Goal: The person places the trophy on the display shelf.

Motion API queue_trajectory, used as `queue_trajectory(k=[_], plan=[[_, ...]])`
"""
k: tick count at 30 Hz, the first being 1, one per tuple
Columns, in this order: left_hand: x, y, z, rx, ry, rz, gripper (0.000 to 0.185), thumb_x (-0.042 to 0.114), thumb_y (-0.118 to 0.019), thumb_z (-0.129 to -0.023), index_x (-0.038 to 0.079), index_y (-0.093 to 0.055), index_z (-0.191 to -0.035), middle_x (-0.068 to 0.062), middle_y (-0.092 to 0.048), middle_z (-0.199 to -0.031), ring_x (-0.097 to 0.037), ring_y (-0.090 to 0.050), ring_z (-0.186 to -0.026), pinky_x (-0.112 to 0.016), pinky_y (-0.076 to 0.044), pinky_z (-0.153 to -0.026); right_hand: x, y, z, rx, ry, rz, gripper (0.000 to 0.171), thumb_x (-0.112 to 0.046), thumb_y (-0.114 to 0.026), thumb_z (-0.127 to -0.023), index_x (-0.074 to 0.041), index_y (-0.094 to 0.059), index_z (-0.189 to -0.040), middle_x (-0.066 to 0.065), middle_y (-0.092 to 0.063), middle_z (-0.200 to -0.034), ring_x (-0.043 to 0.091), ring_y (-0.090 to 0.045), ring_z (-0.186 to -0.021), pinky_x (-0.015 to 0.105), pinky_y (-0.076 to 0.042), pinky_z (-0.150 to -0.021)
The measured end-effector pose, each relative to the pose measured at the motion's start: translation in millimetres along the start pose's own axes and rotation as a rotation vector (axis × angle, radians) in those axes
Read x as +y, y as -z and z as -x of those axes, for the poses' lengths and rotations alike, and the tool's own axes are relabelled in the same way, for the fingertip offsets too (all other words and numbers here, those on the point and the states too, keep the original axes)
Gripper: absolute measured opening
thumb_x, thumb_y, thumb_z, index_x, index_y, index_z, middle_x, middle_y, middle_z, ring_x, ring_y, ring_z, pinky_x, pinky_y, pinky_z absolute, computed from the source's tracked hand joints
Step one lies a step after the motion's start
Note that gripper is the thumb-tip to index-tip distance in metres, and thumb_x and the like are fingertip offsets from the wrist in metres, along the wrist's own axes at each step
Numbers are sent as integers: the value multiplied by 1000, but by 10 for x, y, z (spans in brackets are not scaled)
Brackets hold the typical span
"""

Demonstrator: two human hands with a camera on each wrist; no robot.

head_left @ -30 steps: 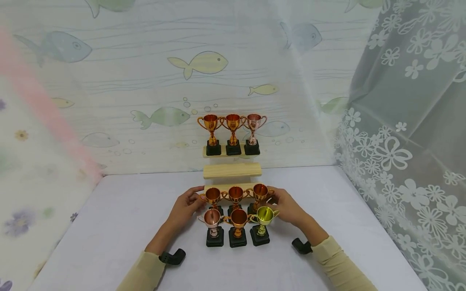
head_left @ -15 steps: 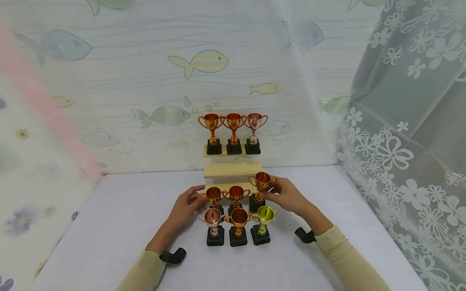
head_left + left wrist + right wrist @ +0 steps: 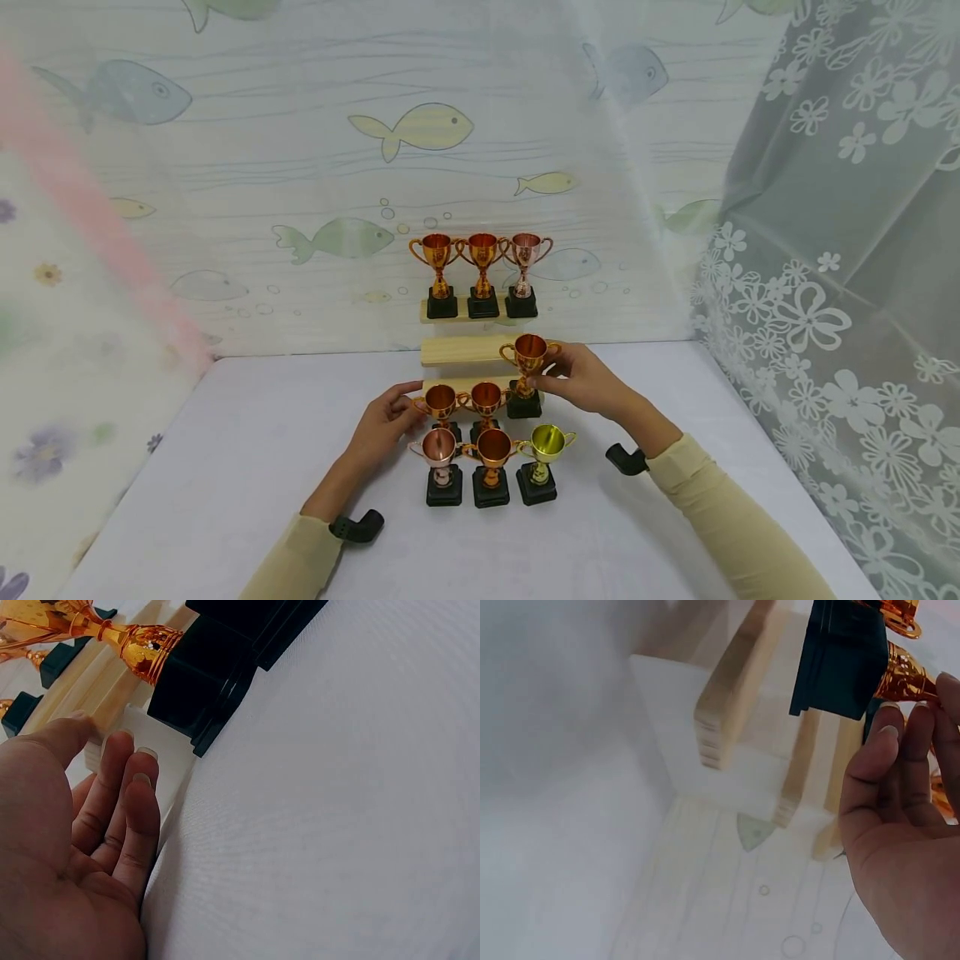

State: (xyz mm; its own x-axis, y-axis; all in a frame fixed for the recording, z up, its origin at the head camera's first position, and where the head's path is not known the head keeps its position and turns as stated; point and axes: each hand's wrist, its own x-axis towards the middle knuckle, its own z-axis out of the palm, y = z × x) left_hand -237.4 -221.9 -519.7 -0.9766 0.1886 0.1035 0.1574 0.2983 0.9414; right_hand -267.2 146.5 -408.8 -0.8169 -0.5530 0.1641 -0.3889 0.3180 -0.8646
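My right hand (image 3: 583, 379) pinches a copper-coloured trophy cup (image 3: 529, 354) by its stem. The cup is upright, its black base (image 3: 844, 664) in front of the stepped wooden stand in the right wrist view. My left hand (image 3: 382, 421) grips the left end of the stand's lowest step (image 3: 442, 383), thumb against the plank in the left wrist view. Two copper trophies (image 3: 485, 400) stand in front of that step. Nearer still is a row of a rose-gold trophy (image 3: 438, 447), a copper trophy (image 3: 493, 450) and a yellow-gold trophy (image 3: 547, 443).
On the stand's top step (image 3: 480, 317) are two copper trophies (image 3: 483, 252) and a rose-gold one (image 3: 525, 254). The middle step (image 3: 457, 352) is bare wood. A white cloth (image 3: 285, 417) covers the table. Fish-print fabric (image 3: 225, 208) hangs behind; a lacy curtain (image 3: 832, 317) is at the right.
My right hand has taken hold of the back row's right copper trophy, lifted it, and brought it up and back toward the stand. My left hand has stayed in place.
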Motion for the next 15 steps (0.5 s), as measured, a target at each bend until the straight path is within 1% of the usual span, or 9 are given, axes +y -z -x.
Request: queue_trajectory(k=[3, 7, 13, 15], plan=[[-14, -4, -4, 9, 16, -10, 44, 15, -66, -107, 9, -57, -149, -13, -73, -96, -21, -67, -82, -27, -55, -69, -52, 1, -49, -10, 11, 12, 28, -8, -75, -98, -1, -71, -125, 11, -74, -115, 32, -70, -107, 31, -58, -88], [-37, -9, -3, 9, 10, 3, 44, 14, -66, -106, 8, -57, -149, -15, -73, -97, -24, -67, -82, -27, -55, -70, -85, 13, -116, -22, 17, 9, 25, -7, -74, -99, -1, -71, -123, 11, -74, -112, 35, -69, -107, 31, -58, -88], [-18, -5, -6, 0, -21, 37, 44, 11, -64, -107, 5, -56, -150, -17, -72, -97, -20, -66, -83, -27, -56, -73, -137, 47, -244, -13, -22, 11, 20, -9, -75, -99, -2, -73, -118, 9, -75, -109, 29, -71, -105, 34, -59, -87], [-7, -2, -7, 0, -22, 37, 44, 11, -64, -107, 5, -56, -150, -17, -72, -96, -19, -65, -82, -27, -56, -72, -159, 50, -298, -12, -38, 7, 21, -9, -75, -99, -2, -74, -118, 9, -75, -109, 27, -71, -104, 36, -59, -88]])
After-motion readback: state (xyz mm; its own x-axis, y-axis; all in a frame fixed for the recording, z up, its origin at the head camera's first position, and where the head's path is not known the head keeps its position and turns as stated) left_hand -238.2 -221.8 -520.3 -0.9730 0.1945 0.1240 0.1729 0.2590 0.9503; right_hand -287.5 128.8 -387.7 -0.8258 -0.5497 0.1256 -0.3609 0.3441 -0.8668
